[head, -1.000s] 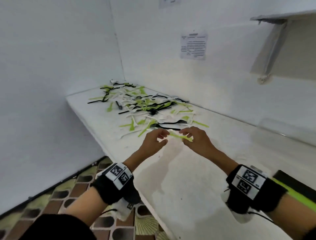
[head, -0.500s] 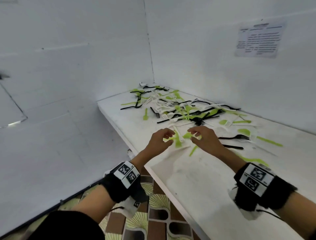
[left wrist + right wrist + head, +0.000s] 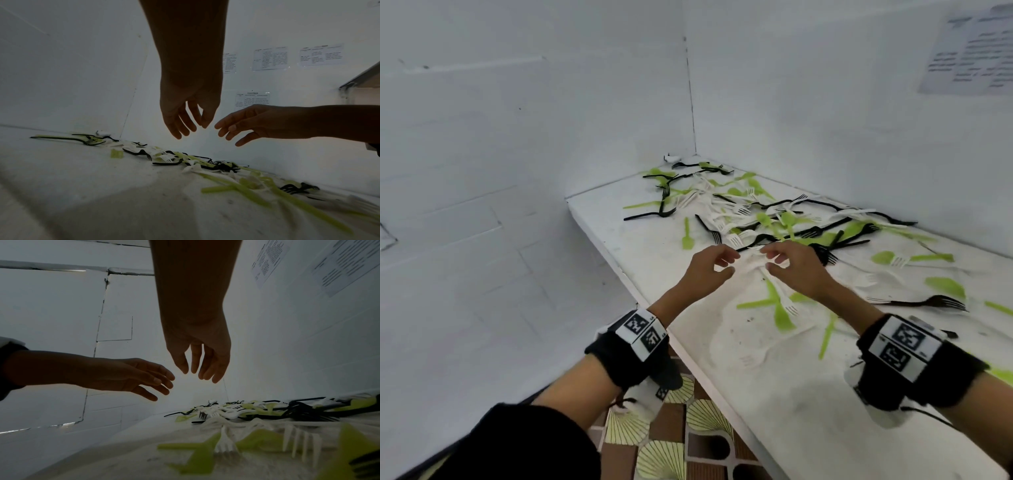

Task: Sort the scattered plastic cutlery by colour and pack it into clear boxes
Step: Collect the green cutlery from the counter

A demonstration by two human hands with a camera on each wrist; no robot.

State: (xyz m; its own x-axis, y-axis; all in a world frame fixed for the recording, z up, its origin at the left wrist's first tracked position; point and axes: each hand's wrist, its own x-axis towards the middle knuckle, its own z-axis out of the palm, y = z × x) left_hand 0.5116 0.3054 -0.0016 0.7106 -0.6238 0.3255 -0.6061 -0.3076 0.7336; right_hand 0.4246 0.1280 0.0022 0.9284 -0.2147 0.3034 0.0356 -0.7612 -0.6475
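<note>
Left hand (image 3: 703,270): fingers (image 3: 186,123) loosely spread and a little bent, holding nothing; both wrist views show bare air under them. Right hand (image 3: 796,270): fingers (image 3: 207,368) likewise slack and parted, nothing between them. The two sets of fingertips face each other, near but apart, raised above the white counter (image 3: 774,394).

Landmark is the counter's far corner against the walls. The scattered cutlery (image 3: 756,212) is thickest at that corner: black, white and lime-green forks and spoons tangled together, the pile trailing away from the corner along the back wall. Both hands hang over the pile's near edge. On the side of the hands away from the corner lies a small crossed cluster of green pieces (image 3: 777,305) with a white fork among them, flat on the counter. Farther from the corner along the back wall, a lone black fork (image 3: 928,302).

Each wrist carries a black band with a white block of printed markers. A printed sheet (image 3: 969,51) is stuck on the back wall. Patterned floor tiles (image 3: 678,445) show below the counter's front edge.
</note>
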